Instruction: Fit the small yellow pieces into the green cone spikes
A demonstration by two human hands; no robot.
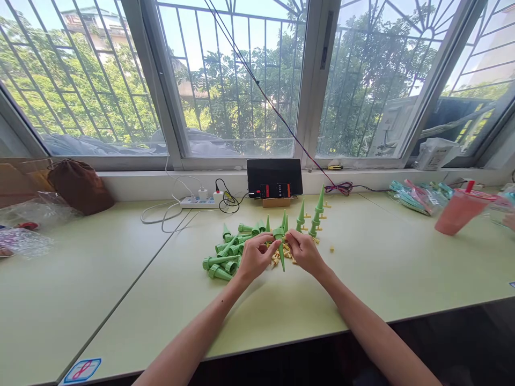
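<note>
My left hand (257,256) pinches a green plastic watering spike (282,257), its ridged collar up and its point tilted down. Beside the collar, my right hand (306,252) has its fingers pressed together; whatever they hold is hidden. Left of my hands lies a heap of loose green spikes (225,262), with a few standing upright behind. Small yellow valve pieces (287,256) are scattered beneath and behind my hands. To the right, stacked green spikes (316,217) stand point up, with yellow valves sticking out of their sides.
At the back, a dark tablet (274,170) leans by the windowsill, near a white power strip (201,201) with cables. A pink cup with a straw (462,212) and packaged items (418,195) stand at right. A brown drawstring bag (80,187) and clear plastic wrap (40,241) are at left.
</note>
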